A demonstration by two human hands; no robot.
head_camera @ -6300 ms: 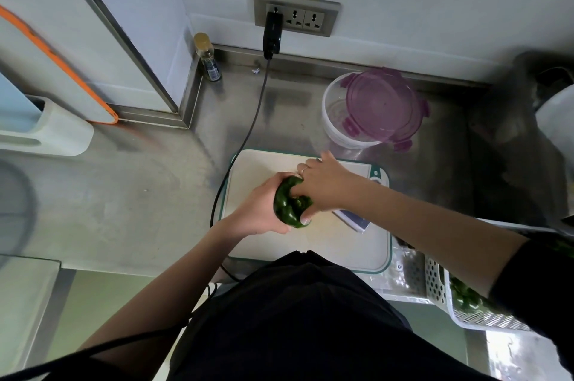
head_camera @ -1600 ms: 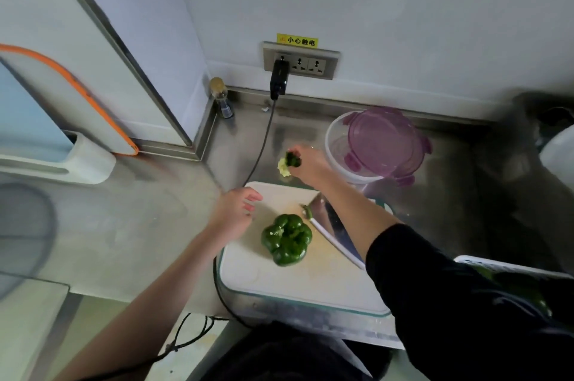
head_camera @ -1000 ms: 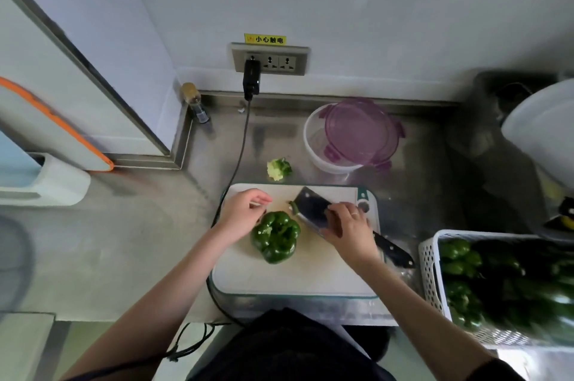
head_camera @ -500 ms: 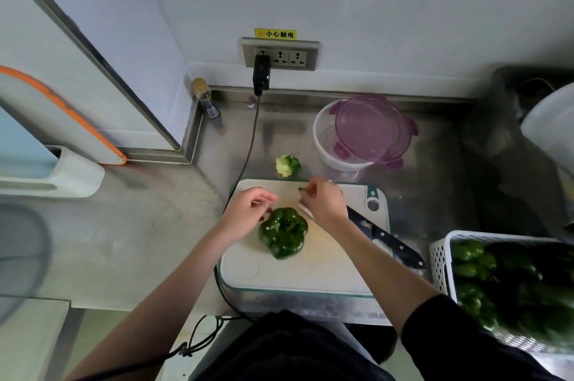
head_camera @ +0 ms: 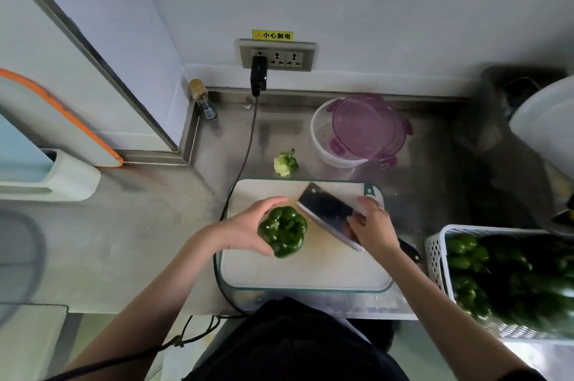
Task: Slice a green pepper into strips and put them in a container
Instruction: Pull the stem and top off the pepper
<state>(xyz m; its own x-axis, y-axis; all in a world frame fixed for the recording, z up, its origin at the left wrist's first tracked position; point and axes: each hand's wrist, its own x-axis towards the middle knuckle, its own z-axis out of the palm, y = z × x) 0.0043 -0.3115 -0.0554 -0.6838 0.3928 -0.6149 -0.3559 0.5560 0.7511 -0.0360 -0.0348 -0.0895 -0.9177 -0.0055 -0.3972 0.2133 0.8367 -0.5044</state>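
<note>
Lying behind cutting board (head_camera: 310, 275), pepper core (head_camera: 285, 162), lidded container (head_camera: 357, 132)

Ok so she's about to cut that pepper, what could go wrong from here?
The left hand cups the green pepper with fingers spread toward the cleaver, so a cut could nick them. The round pepper may roll on the cutting board. The black cord running along the board's edge could snag.
</note>
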